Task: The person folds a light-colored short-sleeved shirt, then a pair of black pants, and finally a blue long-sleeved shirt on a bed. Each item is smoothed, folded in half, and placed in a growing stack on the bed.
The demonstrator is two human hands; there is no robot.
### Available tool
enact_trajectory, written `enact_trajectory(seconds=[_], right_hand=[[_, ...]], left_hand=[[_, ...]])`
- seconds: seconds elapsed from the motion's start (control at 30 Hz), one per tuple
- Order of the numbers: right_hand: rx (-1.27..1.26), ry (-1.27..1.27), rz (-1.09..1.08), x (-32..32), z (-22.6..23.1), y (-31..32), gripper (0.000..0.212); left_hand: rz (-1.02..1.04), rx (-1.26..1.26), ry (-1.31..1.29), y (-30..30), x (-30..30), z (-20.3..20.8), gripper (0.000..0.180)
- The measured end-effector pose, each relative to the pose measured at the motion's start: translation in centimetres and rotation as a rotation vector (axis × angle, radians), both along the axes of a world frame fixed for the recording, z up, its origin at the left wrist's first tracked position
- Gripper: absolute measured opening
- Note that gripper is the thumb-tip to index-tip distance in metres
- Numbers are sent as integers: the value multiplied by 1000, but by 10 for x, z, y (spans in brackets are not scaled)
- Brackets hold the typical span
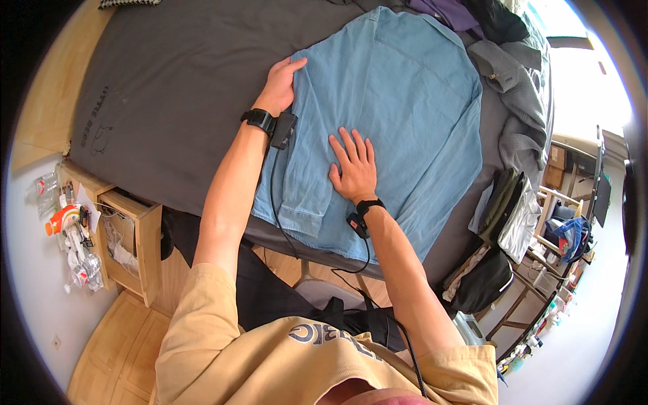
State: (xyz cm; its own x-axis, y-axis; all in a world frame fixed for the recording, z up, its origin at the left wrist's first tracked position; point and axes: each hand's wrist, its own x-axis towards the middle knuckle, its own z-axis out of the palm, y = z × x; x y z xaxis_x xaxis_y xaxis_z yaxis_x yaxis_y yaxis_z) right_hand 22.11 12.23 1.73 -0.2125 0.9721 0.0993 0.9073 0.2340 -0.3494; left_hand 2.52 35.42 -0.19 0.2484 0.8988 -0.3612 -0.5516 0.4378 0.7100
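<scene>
A light blue denim shirt [412,101] lies spread on the dark grey bed sheet [175,81], its back panel facing up. A sleeve is folded in along its left side, with the cuff near the lower hem. At the shirt's upper left edge, my left hand [278,86] is closed on the fabric; the thumb shows, and the other fingers are mostly hidden by cloth. My right hand [354,169] rests flat on the middle of the shirt, fingers spread, holding nothing. Both wrists wear black straps with small devices and cables.
Grey knitted clothing [516,88] and purple cloth [449,12] lie beyond the shirt at the right and far side. Folded clothes [503,216] sit at the bed's right edge. A wooden nightstand [135,236] stands at the left, and a chair [331,293] is below the near edge.
</scene>
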Motion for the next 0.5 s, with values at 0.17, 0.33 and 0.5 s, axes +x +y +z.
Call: enact_trajectory(seconds=[0.17,0.33,0.5], right_hand=[[8,22,-4,1,1,-1,70],[17,28,-3,1,1,0,69],[59,35,-11,2,-1,-1,66]], left_hand=[[-172,-104,-202,6,-28,2,40],[-108,-58,-23,-9,-30,5,36],[-355,-91,480,-61,-54,26,44]])
